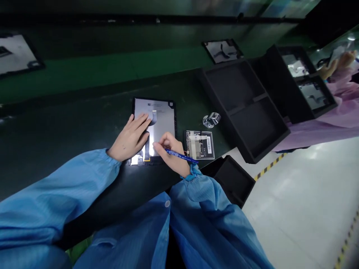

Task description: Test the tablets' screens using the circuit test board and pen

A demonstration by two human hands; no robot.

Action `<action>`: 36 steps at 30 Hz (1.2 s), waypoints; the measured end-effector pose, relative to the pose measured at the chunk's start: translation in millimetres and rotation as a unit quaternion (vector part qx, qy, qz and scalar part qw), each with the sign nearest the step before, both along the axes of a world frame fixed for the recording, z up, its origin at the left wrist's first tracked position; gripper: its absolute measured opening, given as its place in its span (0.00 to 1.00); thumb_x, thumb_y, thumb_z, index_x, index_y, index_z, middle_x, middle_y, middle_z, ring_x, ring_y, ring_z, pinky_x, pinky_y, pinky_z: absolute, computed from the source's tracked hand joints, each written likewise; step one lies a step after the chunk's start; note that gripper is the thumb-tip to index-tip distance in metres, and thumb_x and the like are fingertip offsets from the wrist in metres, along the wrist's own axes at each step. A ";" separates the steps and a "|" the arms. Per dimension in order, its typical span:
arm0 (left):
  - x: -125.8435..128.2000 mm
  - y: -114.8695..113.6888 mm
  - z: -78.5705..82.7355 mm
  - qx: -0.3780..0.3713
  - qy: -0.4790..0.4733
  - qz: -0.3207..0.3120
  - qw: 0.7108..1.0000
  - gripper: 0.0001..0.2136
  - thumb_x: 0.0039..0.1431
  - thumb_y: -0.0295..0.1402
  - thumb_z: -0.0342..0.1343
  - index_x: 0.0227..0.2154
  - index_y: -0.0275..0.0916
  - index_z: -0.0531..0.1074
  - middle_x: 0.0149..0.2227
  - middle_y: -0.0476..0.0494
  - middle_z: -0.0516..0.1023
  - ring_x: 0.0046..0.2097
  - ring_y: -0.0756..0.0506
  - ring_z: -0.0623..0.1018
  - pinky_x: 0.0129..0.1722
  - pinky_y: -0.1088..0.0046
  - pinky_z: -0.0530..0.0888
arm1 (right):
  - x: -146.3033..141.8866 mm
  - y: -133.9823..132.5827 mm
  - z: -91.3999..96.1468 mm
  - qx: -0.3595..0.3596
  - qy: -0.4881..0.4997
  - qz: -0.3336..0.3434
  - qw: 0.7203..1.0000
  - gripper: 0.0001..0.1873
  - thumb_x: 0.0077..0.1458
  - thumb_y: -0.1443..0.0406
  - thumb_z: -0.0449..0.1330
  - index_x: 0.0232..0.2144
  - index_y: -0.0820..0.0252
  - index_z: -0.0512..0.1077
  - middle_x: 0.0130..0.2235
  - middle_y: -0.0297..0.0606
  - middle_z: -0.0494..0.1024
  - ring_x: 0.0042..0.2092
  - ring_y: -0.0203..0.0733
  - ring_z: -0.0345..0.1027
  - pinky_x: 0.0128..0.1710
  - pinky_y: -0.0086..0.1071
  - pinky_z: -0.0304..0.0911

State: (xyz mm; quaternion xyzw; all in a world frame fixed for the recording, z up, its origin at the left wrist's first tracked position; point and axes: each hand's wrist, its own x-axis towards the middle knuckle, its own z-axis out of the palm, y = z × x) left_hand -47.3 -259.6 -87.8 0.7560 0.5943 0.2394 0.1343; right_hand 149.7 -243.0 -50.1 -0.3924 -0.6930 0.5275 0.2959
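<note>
A silver tablet panel with a black rim lies face down on the dark bench, a flex cable running down its middle. My left hand lies flat on the panel's left side with the fingers stretched out. My right hand is closed on a blue pen-like tool, its tip pointing at the lower middle of the panel. Both arms wear blue sleeves.
A small circuit board lies right of the panel, with a crumpled piece of film beyond it. Black foam trays stand at the right; another panel lies on the green belt. A person in pink works at far right.
</note>
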 end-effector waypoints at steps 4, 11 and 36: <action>-1.1 -1.4 -0.3 0.001 -0.005 0.000 1.000 0.24 0.70 0.35 0.41 0.66 0.34 0.59 0.69 0.32 0.60 0.71 0.37 0.57 0.70 0.46 0.50 | -6.0 -1.9 -15.2 0.061 -0.037 0.002 0.997 0.17 0.59 0.61 0.58 0.23 0.55 0.55 0.20 0.23 0.56 0.21 0.31 0.52 0.25 0.27 0.52; -1.9 1.6 -3.4 0.001 -0.020 -0.001 1.000 0.25 0.69 0.34 0.41 0.66 0.35 0.59 0.69 0.35 0.60 0.71 0.36 0.56 0.70 0.44 0.50 | -6.7 -2.6 -20.5 0.133 -0.109 0.025 0.985 0.17 0.58 0.64 0.56 0.22 0.55 0.52 0.20 0.23 0.53 0.21 0.30 0.49 0.25 0.27 0.50; 19.3 -10.9 26.7 0.014 -0.255 0.124 0.959 0.19 0.66 0.36 0.51 0.56 0.35 0.71 0.55 0.35 0.77 0.55 0.39 0.77 0.59 0.57 0.71 | -9.9 74.1 -15.3 0.066 0.057 -0.033 0.996 0.17 0.55 0.54 0.66 0.33 0.54 0.62 0.35 0.32 0.76 0.38 0.39 0.73 0.42 0.36 0.69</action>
